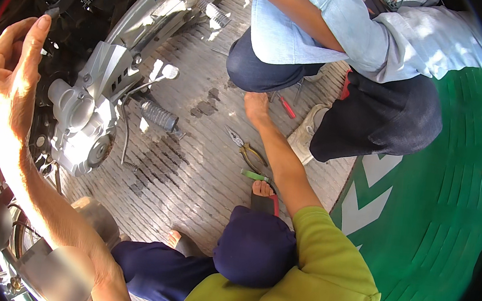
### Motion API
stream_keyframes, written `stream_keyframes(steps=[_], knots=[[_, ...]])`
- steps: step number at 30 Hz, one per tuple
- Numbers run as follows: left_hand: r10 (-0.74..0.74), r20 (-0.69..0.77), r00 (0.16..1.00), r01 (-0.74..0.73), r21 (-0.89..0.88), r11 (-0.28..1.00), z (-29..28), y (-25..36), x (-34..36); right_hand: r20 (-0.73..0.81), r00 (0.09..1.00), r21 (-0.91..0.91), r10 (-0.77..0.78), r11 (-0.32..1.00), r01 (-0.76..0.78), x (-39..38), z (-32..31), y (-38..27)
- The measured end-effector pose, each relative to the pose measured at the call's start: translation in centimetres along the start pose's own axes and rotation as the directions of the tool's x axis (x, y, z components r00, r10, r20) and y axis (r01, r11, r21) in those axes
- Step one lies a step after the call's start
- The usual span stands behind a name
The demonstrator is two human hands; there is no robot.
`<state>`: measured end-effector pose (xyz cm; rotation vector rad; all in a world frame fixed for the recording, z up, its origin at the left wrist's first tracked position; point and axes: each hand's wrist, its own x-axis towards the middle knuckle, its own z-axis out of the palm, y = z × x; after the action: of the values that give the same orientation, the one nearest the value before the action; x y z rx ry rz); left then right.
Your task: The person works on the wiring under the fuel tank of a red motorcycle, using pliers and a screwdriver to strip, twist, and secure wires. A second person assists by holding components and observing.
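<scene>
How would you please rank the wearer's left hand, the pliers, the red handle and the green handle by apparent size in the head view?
1. Left hand, largest
2. Pliers, clearly smaller
3. Red handle and green handle: too alike to rank apart

The person wears a yellow-green shirt [296,300], its 1 visible sleeve [331,239] short, ending near the elbow; navy trousers [157,274]; and dark open-toed sandals [261,203]. The left hand [10,82] and right hand [254,106] are bare, as are the 2 forearms [41,206].

Open floor [203,146] beside jutting footpeg [159,116]
</scene>
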<state>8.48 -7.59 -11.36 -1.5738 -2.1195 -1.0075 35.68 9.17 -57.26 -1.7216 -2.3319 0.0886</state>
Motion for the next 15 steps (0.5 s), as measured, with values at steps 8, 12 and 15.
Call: stream_keyframes(steps=[8, 12, 15], knots=[[0.135, -0.018, 0.991, -0.132, 0.093, 0.987, 0.4, -1.3, 0.2, -0.037, 0.989, 0.053, -0.146, 0.988, 0.147, -4.7, -0.1, -0.4], [0.21, -0.023, 0.977, -0.207, 0.096, 0.974, 0.5, -2.0, 0.1, 0.074, 0.996, 0.203, -0.049, 0.979, 0.033, -2.5, -2.6, -0.3], [0.331, 0.035, 0.943, -0.332, 0.085, 0.939, 0.4, -5.2, 1.1, -0.017, 0.996, 0.205, -0.087, 0.975, 0.088, 0.8, -2.8, 1.7]])
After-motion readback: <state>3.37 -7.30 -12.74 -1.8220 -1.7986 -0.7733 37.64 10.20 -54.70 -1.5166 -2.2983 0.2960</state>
